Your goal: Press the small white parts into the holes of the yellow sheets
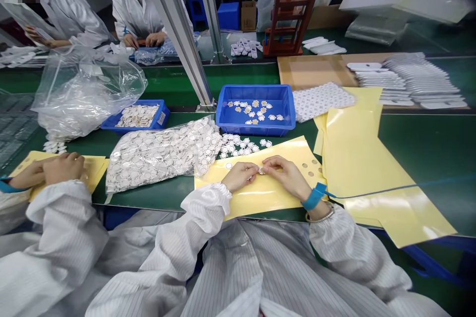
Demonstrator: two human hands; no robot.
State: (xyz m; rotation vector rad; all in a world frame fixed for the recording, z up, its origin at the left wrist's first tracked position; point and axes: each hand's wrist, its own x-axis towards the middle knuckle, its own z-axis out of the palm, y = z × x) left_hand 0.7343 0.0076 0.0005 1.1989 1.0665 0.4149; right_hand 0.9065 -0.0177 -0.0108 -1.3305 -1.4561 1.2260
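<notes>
My left hand point(240, 177) and my right hand point(285, 176) meet above a yellow backing sheet point(260, 195), their fingertips pinching a small white disc-shaped piece point(262, 170). Round holes mark the sheet near my right hand. Just beyond my fingers lies a loose scatter of small white pieces point(238, 144). To my left rests a clear plastic bag packed with white pieces point(159, 156). A blue strap point(314, 196) circles my right wrist, and its thin blue cord runs off to the right.
A blue bin of small pieces point(256, 109) stands ahead, beside a metal upright point(186, 34). A co-worker's hands point(61, 168) rest on another yellow sheet at left. Stacked yellow sheets point(368, 173) lie to my right, and white strips point(409, 79) lie beyond them.
</notes>
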